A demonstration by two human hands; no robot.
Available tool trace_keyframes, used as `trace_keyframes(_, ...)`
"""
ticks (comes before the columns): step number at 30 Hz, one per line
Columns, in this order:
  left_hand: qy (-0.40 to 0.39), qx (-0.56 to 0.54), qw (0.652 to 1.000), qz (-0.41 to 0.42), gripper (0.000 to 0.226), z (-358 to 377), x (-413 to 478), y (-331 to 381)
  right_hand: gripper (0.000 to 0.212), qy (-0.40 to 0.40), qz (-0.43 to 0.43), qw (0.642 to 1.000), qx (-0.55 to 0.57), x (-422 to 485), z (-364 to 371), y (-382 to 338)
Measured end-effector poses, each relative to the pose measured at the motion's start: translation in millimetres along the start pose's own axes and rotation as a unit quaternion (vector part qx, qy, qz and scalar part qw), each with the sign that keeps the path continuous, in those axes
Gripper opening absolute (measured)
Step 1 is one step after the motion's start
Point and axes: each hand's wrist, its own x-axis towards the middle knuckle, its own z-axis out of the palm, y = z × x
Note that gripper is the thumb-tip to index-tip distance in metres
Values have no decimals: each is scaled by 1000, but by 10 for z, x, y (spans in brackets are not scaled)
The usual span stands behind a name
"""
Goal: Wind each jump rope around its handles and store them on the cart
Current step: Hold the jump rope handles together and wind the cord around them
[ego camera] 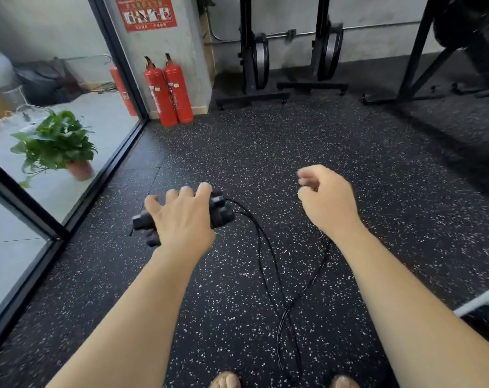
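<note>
**Markings.** A red poster (147, 13) is fixed high on the grey pillar (187, 51). It carries a row of pictograms with lines of characters above and below; the text is too small to read. Two red fire extinguishers (167, 91) stand touching each other at the foot of the pillar. Each bears a label, which is also illegible.

**Task item.** The jump rope is held above the floor (349, 152). Its two black handles (221, 211) lie side by side as one bundle. The black cord (268, 253) leaves their right end, hangs down between the forearms, crosses itself low in the view and rises to the right wrist.

**Left grip** (181, 219): clamped over the bundled handles, palm down, with the fingers wrapped across the top.

**Right grip** (326, 200): fingers curled together and blurred. The cord hangs from this hand, but the contact point is hidden under the wrist.

**Surface and room.** The floor is black rubber matting with white speckles. A black-framed glass wall (117, 51) runs along the left, and a potted plant (56, 141) stands beyond it. Black equipment stands (254, 60) line the far grey wall.
</note>
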Motion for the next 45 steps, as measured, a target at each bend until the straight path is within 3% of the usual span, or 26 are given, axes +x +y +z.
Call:
trace_keyframes(3, -5, -2, 999, 51, 64, -4, -25, 167, 37, -105, -91, 990, 1, -136, 208, -238)
trace_keyframes(6, -9, -17, 995, 99, 66, 21, -64, 293, 36, -208, -29, 977, 47, -183, 419, -199)
trace_keyframes(8, -25, -36, 993, 109, 67, 34, -74, 299, 47, -222, 21, 972, 73, -140, 440, -118)
trace_keyframes(12, -118, -144, 976, 117, 66, 39, -60, 266, 53, -72, -16, 997, -2, -33, 351, -50)
trace_keyframes(16, -185, -262, 939, 126, 55, 2, -76, 318, 58, 41, -70, 995, -65, -11, 289, -61)
trace_keyframes(19, -191, -290, 931, 107, 41, -5, -88, 352, 59, 83, -85, 989, -91, -4, 268, -47)
trace_keyframes(23, -191, -390, 901, 9, 32, -39, -52, 277, 60, 56, -68, 991, -103, 22, 212, -49)
trace_keyframes(25, -195, -476, 851, -105, 23, -45, -3, 120, 57, 33, -13, 998, -59, 70, 158, 16)
trace_keyframes(26, -198, -530, 807, -171, 19, -28, 24, 12, 55, 24, 20, 999, -31, 104, 123, 73)
trace_keyframes(29, -226, -661, 643, -314, 15, 29, 49, -287, 51, 25, 96, 995, 20, 189, 32, 285)
trace_keyframes(33, -229, -784, 432, -382, 20, 36, 35, -462, 44, 47, 157, 986, -15, 198, -11, 454)
trace_keyframes(35, -215, -822, 367, -378, 22, 27, 35, -456, 41, 58, 172, 982, -43, 172, 5, 471)
trace_keyframes(38, -227, -848, 316, -359, 21, -41, 19, -335, 38, 61, 156, 983, -77, 135, 68, 370)
trace_keyframes(40, -263, -852, 319, -321, 21, -131, -11, -193, 39, 43, 105, 986, -122, 82, 138, 224)
trace_keyframes(41, -287, -844, 340, -298, 23, -199, -42, -110, 39, 22, 72, 985, -153, 45, 183, 133)
trace_keyframes(43, -324, -807, 425, -251, 23, -271, -99, 66, 39, -26, 14, 976, -214, -51, 291, -71)
trace_keyframes(45, -339, -732, 556, -200, 14, -332, -195, 239, 30, -69, -30, 965, -253, -138, 388, -241)
